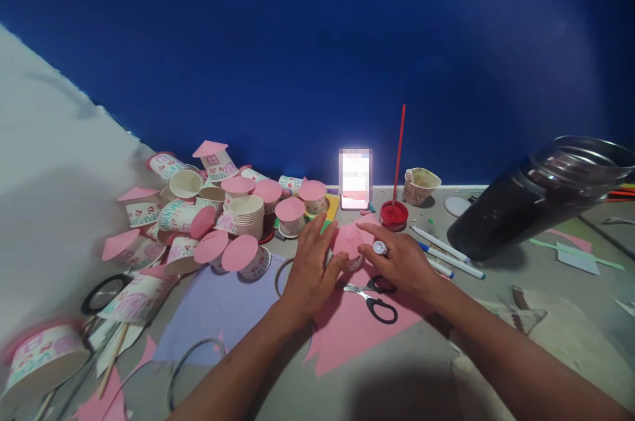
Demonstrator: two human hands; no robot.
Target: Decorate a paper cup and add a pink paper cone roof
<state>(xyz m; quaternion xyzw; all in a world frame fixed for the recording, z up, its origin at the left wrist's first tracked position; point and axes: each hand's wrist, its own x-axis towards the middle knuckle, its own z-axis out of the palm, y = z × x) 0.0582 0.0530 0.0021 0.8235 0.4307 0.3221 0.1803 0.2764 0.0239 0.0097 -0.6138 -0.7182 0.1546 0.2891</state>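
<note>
A paper cup (354, 265) with a pink paper cone (347, 239) on top stands between my two hands. My left hand (310, 269) is at its left side, thumb against the cup's edge and fingers reaching behind; it steadies the cup. My right hand (399, 255) grips a white marker (380, 247), its end pointing towards me, while the index finger presses on the cone. Just below lie black-handled scissors (381, 310), partly spread, on a pink paper sheet (354, 345). The marker's tip is hidden.
Several decorated cups with pink tops (241, 254) crowd the left, near a stack of plain cups (247, 216) and a purple sheet (208, 315). A lit phone (356, 179) leans on the blue wall. Markers (451, 257), a red pot (394, 214) and a dark bottle (516, 202) stand rightward.
</note>
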